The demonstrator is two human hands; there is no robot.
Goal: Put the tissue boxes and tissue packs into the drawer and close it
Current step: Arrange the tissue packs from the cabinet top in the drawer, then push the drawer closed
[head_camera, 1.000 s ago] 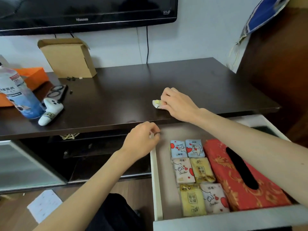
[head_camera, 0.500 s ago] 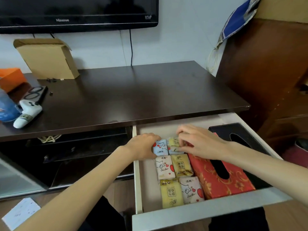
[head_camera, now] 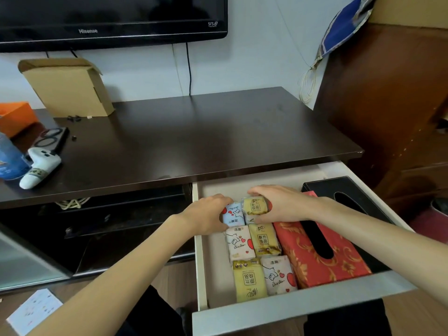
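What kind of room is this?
Most likely a home living room: a wall-mounted television hangs above a dark TV stand, with a game controller lying on it.

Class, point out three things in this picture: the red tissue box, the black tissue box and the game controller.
red tissue box (head_camera: 339,260): head view, patterned top.
black tissue box (head_camera: 322,186): head view, back corner of its top.
game controller (head_camera: 40,169): head view, white body.

Small soft tissue packs (head_camera: 264,241): six in view, two columns of three
Tissue boxes: two, red-and-gold patterned (head_camera: 320,253), black leather-look (head_camera: 339,187)
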